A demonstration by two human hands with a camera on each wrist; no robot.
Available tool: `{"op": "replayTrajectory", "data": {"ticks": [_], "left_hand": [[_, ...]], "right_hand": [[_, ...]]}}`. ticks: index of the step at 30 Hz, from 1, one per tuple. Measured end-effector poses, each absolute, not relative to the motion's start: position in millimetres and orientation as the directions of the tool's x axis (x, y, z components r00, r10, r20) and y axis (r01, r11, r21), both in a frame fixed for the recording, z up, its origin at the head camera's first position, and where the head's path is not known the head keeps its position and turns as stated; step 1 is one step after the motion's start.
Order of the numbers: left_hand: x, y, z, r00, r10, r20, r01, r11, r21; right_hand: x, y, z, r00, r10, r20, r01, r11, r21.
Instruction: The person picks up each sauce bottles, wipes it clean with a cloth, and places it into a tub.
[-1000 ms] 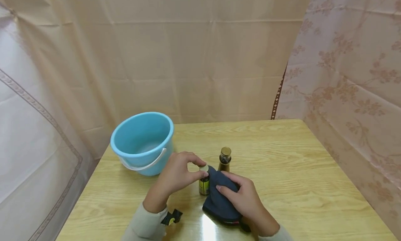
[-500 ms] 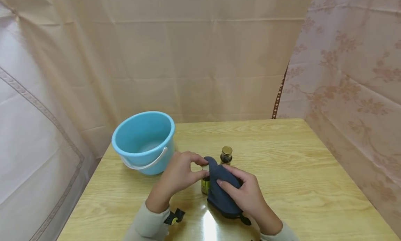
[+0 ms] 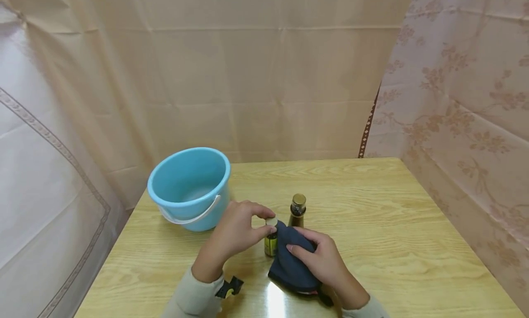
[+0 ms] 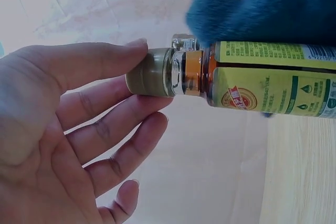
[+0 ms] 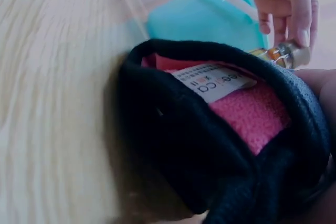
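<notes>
A small glass bottle [image 3: 270,245] with a yellow-green label stands upright on the table. My left hand [image 3: 238,227] pinches its olive-gold cap [image 4: 149,72] between thumb and fingers. In my right hand [image 3: 324,258] is a dark blue cloth mitt [image 3: 293,258], held against the bottle's right side. The right wrist view looks into the mitt's black-edged opening, where a pink fleece lining [image 5: 252,114] and a white tag [image 5: 212,81] show. Part of the bottle's label is hidden behind the mitt. Just behind the mitt rises a second, taller bottle [image 3: 297,212] with a gold cap.
A light blue bucket [image 3: 188,203] with a white handle stands at the table's back left. Wood-grain table [image 3: 392,226] extends to the right of my hands. Beige curtain [image 3: 256,88] hangs along the back edge, patterned cloth [image 3: 463,116] on the right.
The mitt's top rose along the small bottle towards its cap, then came back down, with the right hand moving along. My left hand keeps its pinch on the cap throughout.
</notes>
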State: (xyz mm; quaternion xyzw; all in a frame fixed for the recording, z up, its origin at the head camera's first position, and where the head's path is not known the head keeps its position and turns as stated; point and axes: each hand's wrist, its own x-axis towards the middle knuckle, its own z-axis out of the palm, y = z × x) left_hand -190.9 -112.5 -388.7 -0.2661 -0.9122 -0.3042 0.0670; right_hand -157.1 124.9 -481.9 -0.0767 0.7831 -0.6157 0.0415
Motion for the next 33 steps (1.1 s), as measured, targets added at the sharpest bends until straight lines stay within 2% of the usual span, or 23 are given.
{"op": "replayTrajectory", "data": {"ticks": [4, 9, 17, 23, 33], "left_hand": [[-191, -113, -390, -0.851, 0.443, 0.281, 0.523, 0.668, 0.53], [-192, -115, -392, -0.864, 0.443, 0.238, 0.489, 0.63, 0.603], [-194, -114, -397, -0.918, 0.356, 0.176, 0.37, 0.606, 0.704], [-197, -116, -403, -0.934, 0.323, 0.153, 0.317, 0.554, 0.769], [-203, -120, -399, -0.91, 0.386, 0.152, 0.355, 0.536, 0.766]], "right_hand": [[-161, 126, -490, -0.985, -0.172, 0.014, -0.06, 0.269, -0.961], [-162, 127, -493, -0.987, -0.162, 0.001, -0.05, 0.302, -0.952], [-162, 130, -493, -0.988, -0.153, 0.013, -0.058, 0.288, -0.956], [-159, 127, -486, -0.99, -0.14, 0.019, -0.051, 0.23, -0.972], [-150, 120, -464, -0.968, -0.1, 0.232, -0.246, 0.178, -0.953]]}}
